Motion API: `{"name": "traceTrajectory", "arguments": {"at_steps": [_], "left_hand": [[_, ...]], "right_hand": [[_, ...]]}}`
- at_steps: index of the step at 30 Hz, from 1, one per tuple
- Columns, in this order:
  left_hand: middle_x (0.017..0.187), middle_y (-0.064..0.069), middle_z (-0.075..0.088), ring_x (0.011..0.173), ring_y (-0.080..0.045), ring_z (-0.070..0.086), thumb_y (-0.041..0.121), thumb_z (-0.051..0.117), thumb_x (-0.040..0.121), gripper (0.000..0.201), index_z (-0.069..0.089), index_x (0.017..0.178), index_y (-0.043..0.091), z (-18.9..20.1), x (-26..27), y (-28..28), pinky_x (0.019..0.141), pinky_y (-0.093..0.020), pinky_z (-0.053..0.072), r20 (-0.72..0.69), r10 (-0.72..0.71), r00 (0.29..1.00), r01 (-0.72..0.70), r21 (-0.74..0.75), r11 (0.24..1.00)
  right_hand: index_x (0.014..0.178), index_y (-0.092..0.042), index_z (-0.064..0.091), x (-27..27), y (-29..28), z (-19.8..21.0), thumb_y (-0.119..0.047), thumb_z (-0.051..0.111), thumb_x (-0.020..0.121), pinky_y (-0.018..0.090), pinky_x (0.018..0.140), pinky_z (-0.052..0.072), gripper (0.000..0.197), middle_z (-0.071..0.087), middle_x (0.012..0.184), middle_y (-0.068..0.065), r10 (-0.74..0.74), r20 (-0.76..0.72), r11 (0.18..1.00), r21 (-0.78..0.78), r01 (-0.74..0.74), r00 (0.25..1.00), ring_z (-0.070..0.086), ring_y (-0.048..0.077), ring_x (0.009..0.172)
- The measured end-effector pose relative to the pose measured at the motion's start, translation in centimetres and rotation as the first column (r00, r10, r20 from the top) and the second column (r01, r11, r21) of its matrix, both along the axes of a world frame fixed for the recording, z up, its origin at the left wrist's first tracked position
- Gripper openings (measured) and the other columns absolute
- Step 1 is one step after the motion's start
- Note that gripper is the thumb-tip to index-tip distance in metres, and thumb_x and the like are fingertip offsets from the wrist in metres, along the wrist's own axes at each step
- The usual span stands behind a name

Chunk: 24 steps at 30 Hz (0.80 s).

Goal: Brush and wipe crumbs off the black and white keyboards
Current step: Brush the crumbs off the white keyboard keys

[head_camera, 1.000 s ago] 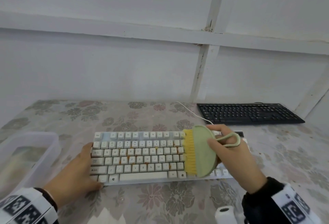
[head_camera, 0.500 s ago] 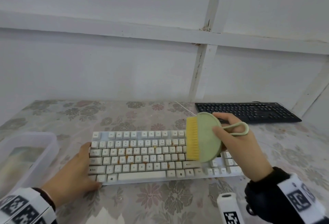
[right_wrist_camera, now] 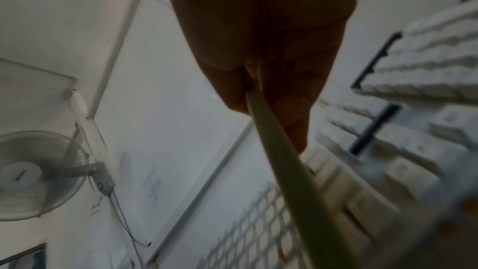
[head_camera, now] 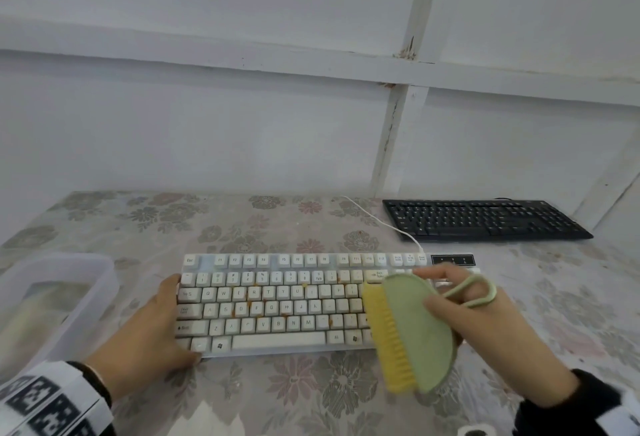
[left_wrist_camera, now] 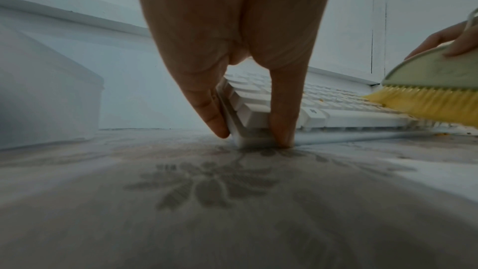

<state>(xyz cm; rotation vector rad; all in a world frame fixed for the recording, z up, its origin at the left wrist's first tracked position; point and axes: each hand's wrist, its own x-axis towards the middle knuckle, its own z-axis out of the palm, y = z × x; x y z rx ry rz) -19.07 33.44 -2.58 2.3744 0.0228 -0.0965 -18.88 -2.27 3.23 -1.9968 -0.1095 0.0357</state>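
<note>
The white keyboard [head_camera: 277,300] lies in the middle of the table, with orange crumbs between its keys. My left hand [head_camera: 145,342] pinches its front left corner between thumb and finger, seen close in the left wrist view [left_wrist_camera: 253,136]. My right hand [head_camera: 485,338] grips a green brush [head_camera: 415,331] with yellow bristles, tilted over the keyboard's right front part; the bristles reach past the front edge. The brush [left_wrist_camera: 434,77] sweeps the keys, and crumbs [left_wrist_camera: 441,134] lie on the cloth just before them. The black keyboard [head_camera: 485,219] sits at the back right, untouched.
A translucent plastic container [head_camera: 52,304] stands at the left edge of the floral tablecloth [head_camera: 311,390]. The white keyboard's cable [head_camera: 377,221] runs back past the black keyboard. A white panelled wall closes the far side. A wall fan [right_wrist_camera: 28,175] shows in the right wrist view.
The brush has swept from the back rows of the white keyboard down towards me and now overhangs its front edge. My left hand has stayed on the corner.
</note>
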Motion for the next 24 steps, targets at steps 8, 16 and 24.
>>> {"name": "traceTrajectory", "arguments": {"at_steps": [8, 16, 24], "left_hand": [[0.109, 0.027, 0.04, 0.095, 0.009, 0.048, 0.015, 0.08, 0.062, 0.087, 0.026, 0.13, 0.024, -0.3, 0.2, 0.3, 0.069, -0.007, 0.042, -0.004, -0.011, 1.0, 0.011, 0.04, 0.999], [0.107, 0.024, 0.046, 0.092, 0.009, 0.05, 0.016, 0.08, 0.062, 0.085, 0.024, 0.124, 0.029, -0.5, 0.3, 0.3, 0.065, -0.006, 0.043, 0.0, -0.005, 1.0, 0.005, 0.033, 0.999], [0.109, 0.021, 0.048, 0.095, 0.005, 0.053, 0.014, 0.08, 0.062, 0.086, 0.026, 0.129, 0.023, -0.8, 0.4, 0.6, 0.068, -0.009, 0.044, -0.004, -0.011, 1.0, 0.011, 0.039, 0.999]], "right_hand": [[0.102, -0.034, 0.062, 3.2, 2.5, 0.9, -0.006, 0.054, 0.091, 0.038, 0.053, 0.059, 0.031, 0.07, 0.082, 0.001, -0.106, 0.184, 0.994, 0.044, 0.099, 0.977, 0.068, 0.019, 0.07], [0.09, -0.042, 0.066, 0.9, 2.9, -1.6, -0.007, 0.055, 0.09, 0.036, 0.051, 0.048, 0.036, 0.065, 0.069, 0.012, 0.037, 0.051, 0.999, 0.02, -0.038, 0.998, 0.054, 0.021, 0.057], [0.09, -0.033, 0.069, 0.8, 1.7, 0.6, -0.002, 0.056, 0.087, 0.029, 0.045, 0.042, 0.034, 0.063, 0.071, 0.019, -0.047, 0.102, 0.998, 0.048, 0.043, 0.994, 0.051, 0.018, 0.054]]}}
